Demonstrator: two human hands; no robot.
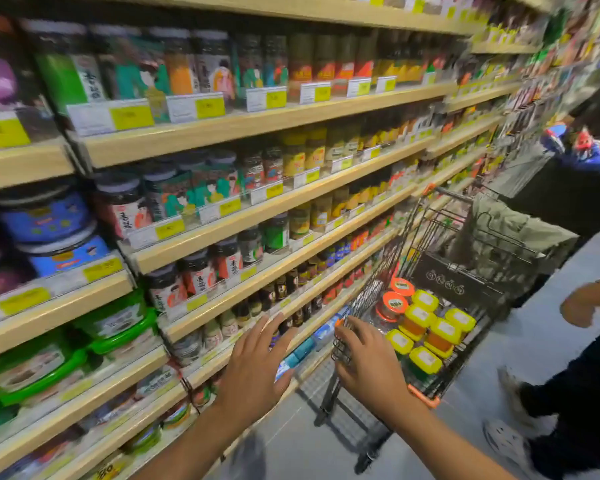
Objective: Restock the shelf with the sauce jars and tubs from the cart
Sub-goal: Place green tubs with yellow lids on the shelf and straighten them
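The cart [458,282] is open on top above the tubs [437,336]; the shelf [257,123] (jars [201,271] packed to its front edge) leaves little room.

Pale wooden shelves [222,126] fill the left and centre of the frame, yellow price tags [132,114] along their edges. Smooth grey floor [465,438] lies lower right, a bystander [575,403] in dark trousers on it.

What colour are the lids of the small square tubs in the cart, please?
Yellow; the lids in the cart show best in the head view.
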